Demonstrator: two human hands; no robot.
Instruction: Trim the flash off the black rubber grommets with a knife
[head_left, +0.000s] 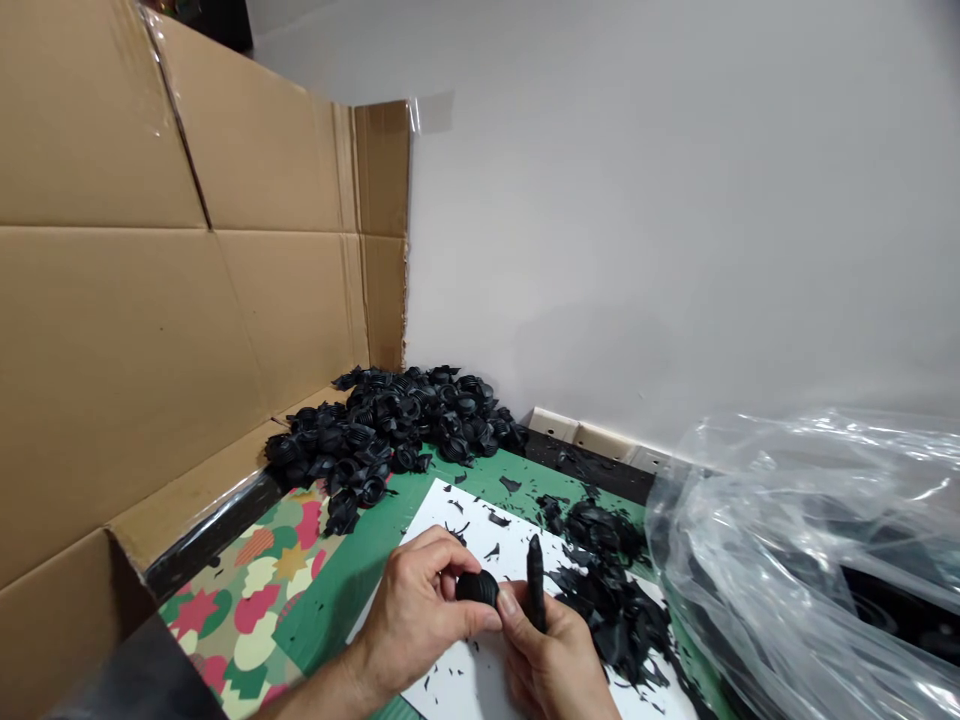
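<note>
My left hand (416, 610) is closed around a small round black ribbed part (477, 587), pinched between thumb and fingers. My right hand (551, 655) grips a slim black tool (535, 582) that stands upright, and its thumb presses against the part. Both hands hover over a white sheet (480, 525) littered with black shavings. A heap of similar black ribbed parts (390, 425) lies at the back left. A pile of black trimmings (611, 590) sits just right of my hands.
Cardboard walls (150, 300) enclose the left side. A crumpled clear plastic bag (810, 550) fills the right. A green mat (360, 570) and patterned floral paper (247, 590) cover the surface. A grey wall (675, 200) rises behind, with pale sockets (592, 438) at its base.
</note>
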